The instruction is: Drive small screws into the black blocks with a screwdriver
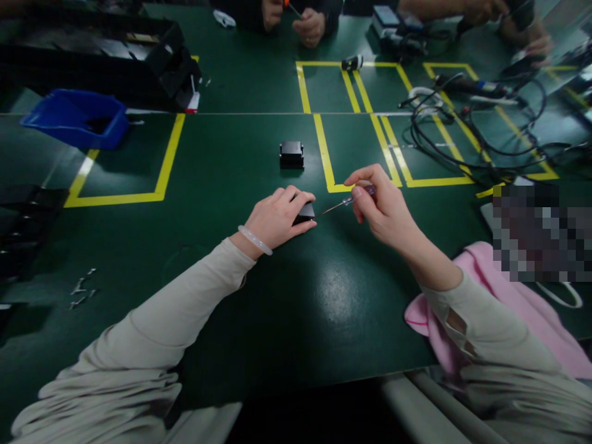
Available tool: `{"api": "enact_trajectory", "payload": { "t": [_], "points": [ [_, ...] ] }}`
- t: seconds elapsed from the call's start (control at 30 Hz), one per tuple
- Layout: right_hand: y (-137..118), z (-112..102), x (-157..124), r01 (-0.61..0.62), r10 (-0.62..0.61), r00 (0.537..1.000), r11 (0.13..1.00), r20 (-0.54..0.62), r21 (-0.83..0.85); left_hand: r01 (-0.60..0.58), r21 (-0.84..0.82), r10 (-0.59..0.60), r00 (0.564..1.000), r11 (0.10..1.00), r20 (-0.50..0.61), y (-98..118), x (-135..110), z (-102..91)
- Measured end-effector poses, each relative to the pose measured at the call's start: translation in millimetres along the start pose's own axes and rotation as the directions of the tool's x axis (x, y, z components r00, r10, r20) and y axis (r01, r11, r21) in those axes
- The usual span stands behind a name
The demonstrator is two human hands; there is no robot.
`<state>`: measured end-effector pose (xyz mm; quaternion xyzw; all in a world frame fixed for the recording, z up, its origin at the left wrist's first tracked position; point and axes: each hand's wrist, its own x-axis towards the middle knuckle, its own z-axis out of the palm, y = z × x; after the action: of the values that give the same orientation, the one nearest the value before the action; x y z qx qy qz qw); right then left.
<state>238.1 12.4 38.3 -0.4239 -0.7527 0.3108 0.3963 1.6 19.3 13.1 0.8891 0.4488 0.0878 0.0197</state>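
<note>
My left hand (282, 216) is closed round a small black block (305, 213) on the green table, with fingers over its top and the thumb along its near side. Much of the block is hidden under that hand. A screwdriver (345, 201) with a thin shaft and a clear purplish handle is pinched in my right hand (377, 200). Its tip meets the right end of the block; the exact contact spot is too small to make out. Just beyond my left hand stands a similar black block (291, 155) with small metal bits at its corners.
A blue bin (78, 117) and black trays (157, 61) stand at the left. Loose screws (81, 290) lie nearer. Cables (425, 129) coil at the right, above a pink cloth (499, 296). Across the table (231, 154), a co-worker's hands (309, 26) hold an orange-handled tool.
</note>
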Motion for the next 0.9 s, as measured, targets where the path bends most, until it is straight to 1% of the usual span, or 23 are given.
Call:
{"api": "enact_trajectory", "payload": {
  "t": [0.23, 0.43, 0.63, 0.8, 0.9],
  "points": [
    [-3.3, -1.7, 1.1, 0.022, -0.023, 1.0, 0.996, -0.011, -0.089, -0.002, -0.013, 0.002, 1.0, 1.0, 0.001, -0.4, -0.3, -0.1],
    [-1.8, -0.5, 0.6, 0.01, -0.01, 1.0, 1.0, -0.004, -0.022, 0.005, -0.013, -0.005, 1.0, 1.0, 0.006, -0.1, -0.2, -0.6],
    [-0.3, -0.4, 0.8, 0.017, -0.018, 1.0, 0.998, -0.019, -0.056, 0.0, -0.003, 0.0, 1.0, 1.0, 0.001, 0.2, -0.2, -0.3],
    [0.7, 0.1, 0.8, 0.017, -0.017, 1.0, 1.0, -0.007, -0.008, -0.003, -0.014, 0.003, 1.0, 1.0, 0.0, 0.1, 0.2, -0.5],
    [1.0, 0.7, 0.9, 0.031, -0.032, 0.999, 0.999, -0.021, -0.021, -0.002, -0.012, 0.002, 1.0, 1.0, 0.001, 0.2, 0.3, -0.7]
  ]
}}
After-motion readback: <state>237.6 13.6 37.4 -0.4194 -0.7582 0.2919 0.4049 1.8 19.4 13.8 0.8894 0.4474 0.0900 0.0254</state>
